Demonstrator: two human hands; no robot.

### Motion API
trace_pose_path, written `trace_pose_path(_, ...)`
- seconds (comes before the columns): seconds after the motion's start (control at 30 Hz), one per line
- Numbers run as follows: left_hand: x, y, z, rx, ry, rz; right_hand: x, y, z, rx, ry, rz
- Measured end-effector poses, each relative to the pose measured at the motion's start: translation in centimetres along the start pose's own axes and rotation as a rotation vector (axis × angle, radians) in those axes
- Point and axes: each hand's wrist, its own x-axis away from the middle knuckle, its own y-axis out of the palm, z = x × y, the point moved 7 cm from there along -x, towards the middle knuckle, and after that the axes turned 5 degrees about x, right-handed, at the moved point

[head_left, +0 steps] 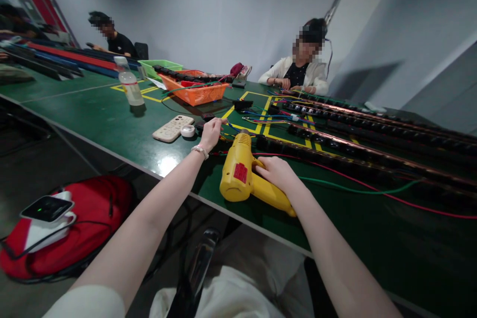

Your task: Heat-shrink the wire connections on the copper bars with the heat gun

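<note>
A yellow heat gun [238, 169] with a red label lies across the table's front edge area, its nozzle pointing away from me. Wrapped round its handle is my right hand [276, 173]. My left hand [211, 133], with a bracelet at the wrist, is closed just left of the nozzle. Thin coloured wires [234, 127] come out at its fingertips; the exact grip is partly hidden. Beyond the gun, long dark strips with copper-coloured bars [335, 140] run off to the right, with loose wire ends at their left. A red wire [320, 164] and a green wire [357, 190] trail rightward.
A phone [173, 128] and a small white round container [187, 131] sit left of my left hand. Farther back stand a bottle [129, 84], an orange basket [199, 94] and a green basket [160, 65]. A co-worker [298, 72] sits opposite. A red bag [97, 208] is at lower left.
</note>
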Motion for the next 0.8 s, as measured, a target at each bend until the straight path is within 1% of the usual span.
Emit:
trace_pose_path(0.23, -0.2, -0.1, -1.4, 0.043, -0.098, -0.008, -2.3, -0.7, -2.8, 0.032, -0.021, 0.031)
trace_pose_path(0.3, -0.3, -0.1, -1.8, 0.061, -0.126, -0.01, -2.7, -0.8, -3.3, 0.034, -0.019, 0.041)
trace_pose_path(0.4, -0.5, -0.2, -2.1, 0.079, -0.134, -0.023, -3.2, -0.9, -3.9, 0.033, -0.024, 0.05)
trace_pose_path(0.63, -0.2, -0.3, -2.1, 0.089, -0.153, -0.048, -3.1, -1.1, -4.0, 0.015, -0.052, 0.075)
trace_pose_path(0.73, 0.0, -0.4, -2.2, 0.073, -0.161, -0.055, -2.4, -1.1, -3.5, 0.009, -0.054, 0.087)
trace_pose_path(0.8, 0.0, -0.4, -2.1, 0.058, -0.139, -0.053, -1.9, -1.0, -2.8, 0.01, -0.042, 0.089)
